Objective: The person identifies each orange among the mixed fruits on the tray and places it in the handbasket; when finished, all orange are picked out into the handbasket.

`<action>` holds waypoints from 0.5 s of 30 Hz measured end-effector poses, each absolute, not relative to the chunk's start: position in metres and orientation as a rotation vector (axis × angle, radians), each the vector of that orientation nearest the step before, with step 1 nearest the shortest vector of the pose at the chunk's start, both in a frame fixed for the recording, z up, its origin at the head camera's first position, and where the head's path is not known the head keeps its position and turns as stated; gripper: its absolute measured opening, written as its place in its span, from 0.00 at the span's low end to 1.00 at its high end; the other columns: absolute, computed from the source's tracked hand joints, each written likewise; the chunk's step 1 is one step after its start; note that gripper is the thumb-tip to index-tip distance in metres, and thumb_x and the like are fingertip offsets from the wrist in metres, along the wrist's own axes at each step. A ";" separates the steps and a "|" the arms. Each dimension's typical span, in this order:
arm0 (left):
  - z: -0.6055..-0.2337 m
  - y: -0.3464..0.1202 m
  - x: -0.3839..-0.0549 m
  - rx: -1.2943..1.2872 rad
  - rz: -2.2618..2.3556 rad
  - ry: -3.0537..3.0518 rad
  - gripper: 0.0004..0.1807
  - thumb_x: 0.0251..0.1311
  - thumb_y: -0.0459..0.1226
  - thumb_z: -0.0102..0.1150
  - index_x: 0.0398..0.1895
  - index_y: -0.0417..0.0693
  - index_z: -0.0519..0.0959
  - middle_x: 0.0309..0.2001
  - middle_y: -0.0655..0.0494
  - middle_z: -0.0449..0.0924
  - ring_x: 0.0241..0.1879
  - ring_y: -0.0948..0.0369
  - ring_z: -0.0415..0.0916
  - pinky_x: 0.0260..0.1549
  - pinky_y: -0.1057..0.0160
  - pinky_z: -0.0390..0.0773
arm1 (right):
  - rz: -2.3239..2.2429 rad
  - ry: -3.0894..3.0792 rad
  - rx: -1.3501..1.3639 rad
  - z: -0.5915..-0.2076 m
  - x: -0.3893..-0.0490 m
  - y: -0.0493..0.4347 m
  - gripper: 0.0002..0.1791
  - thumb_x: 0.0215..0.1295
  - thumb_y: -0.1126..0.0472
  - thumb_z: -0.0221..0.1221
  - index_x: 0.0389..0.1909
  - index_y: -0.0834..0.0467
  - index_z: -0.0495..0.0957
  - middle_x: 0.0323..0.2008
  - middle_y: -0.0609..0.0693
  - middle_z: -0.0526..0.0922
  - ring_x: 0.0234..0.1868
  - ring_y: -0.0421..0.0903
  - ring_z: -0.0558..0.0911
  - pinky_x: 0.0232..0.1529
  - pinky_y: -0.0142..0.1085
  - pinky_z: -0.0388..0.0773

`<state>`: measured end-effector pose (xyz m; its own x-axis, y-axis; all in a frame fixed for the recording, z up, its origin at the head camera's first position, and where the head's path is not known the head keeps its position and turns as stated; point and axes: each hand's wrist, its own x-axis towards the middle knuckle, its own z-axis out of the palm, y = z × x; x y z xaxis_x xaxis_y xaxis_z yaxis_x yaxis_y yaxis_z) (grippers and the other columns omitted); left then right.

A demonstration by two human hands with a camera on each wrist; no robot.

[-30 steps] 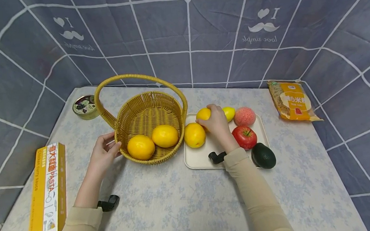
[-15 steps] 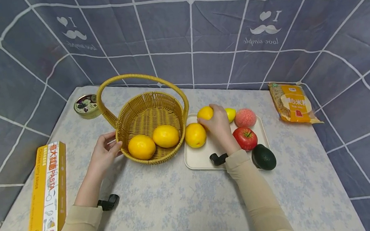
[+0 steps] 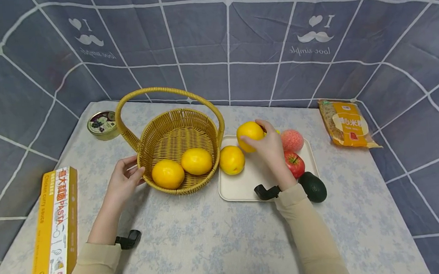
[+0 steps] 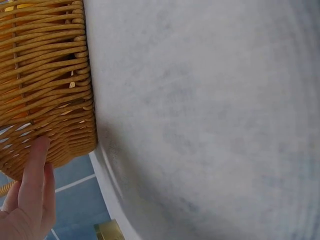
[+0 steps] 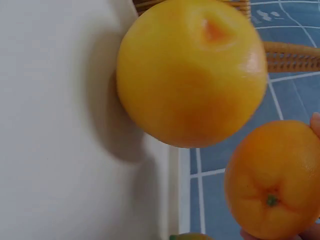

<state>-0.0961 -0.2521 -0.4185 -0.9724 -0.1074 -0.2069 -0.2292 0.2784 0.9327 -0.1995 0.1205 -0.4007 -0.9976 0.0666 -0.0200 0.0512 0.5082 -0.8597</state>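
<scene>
The pale, blue-patterned surface point(image 3: 196, 244) is standing before grey-blue cloth point(image 3: 197, 32) gridded in white, with mirrored lettering point(image 3: 310, 51) reading "love simple". A yellow box point(image 3: 54, 231) is showing "PASTA" and "Chicken curry sauce". The right hand point(image 3: 270, 144) is grasping an orange point(image 3: 248, 130) above the cream tray point(image 3: 240, 187); the left hand point(image 3: 124, 177) is holding the woven basket point(image 3: 170, 146) by its side.

At the lower left of the head view, a box point(image 3: 53, 233) read "Chicken curry sauce" on yellow and "意大利面 PASTA" in red on white. Upper left and upper right, the blue cloth point(image 3: 197, 32) bore, mirrored, "I", a heart point(image 3: 315, 20), a moustache point(image 3: 315, 37) and "love simple". Right of the frame, the bag point(image 3: 346, 124) carried Chinese characters, only "心米" clear. The tin's point(image 3: 103, 125) print, left of centre, was too small to read.
</scene>
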 end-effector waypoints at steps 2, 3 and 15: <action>-0.418 -0.252 -0.096 -0.327 1.790 2.429 0.31 0.76 0.40 0.43 0.74 0.36 0.48 0.73 0.36 0.54 0.70 0.43 0.60 0.44 0.74 0.81 | 1.575 -2.709 -0.100 -0.398 -0.195 0.124 0.43 0.55 0.47 0.72 0.70 0.56 0.67 0.68 0.55 0.71 0.68 0.52 0.69 0.69 0.47 0.67; -0.418 -0.252 -0.096 -0.330 1.788 2.427 0.31 0.76 0.40 0.44 0.74 0.36 0.48 0.73 0.36 0.54 0.70 0.43 0.60 0.44 0.74 0.81 | 1.588 -2.706 -0.095 -0.397 -0.193 0.126 0.43 0.55 0.47 0.71 0.70 0.55 0.67 0.67 0.54 0.71 0.68 0.52 0.69 0.69 0.47 0.67; -0.414 -0.250 -0.096 -0.357 1.800 2.414 0.31 0.75 0.37 0.44 0.74 0.36 0.48 0.74 0.36 0.53 0.71 0.42 0.60 0.42 0.76 0.80 | 1.984 -2.539 0.184 -0.377 -0.166 0.117 0.37 0.57 0.61 0.71 0.67 0.60 0.68 0.67 0.55 0.71 0.69 0.51 0.68 0.73 0.45 0.62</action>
<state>-0.0964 -0.2500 -0.4140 -0.9663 -0.1222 -0.2264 -0.2518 0.2696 0.9295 -0.1662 0.1167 -0.3767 -0.9898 -0.1422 0.0021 -0.0365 0.2394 -0.9702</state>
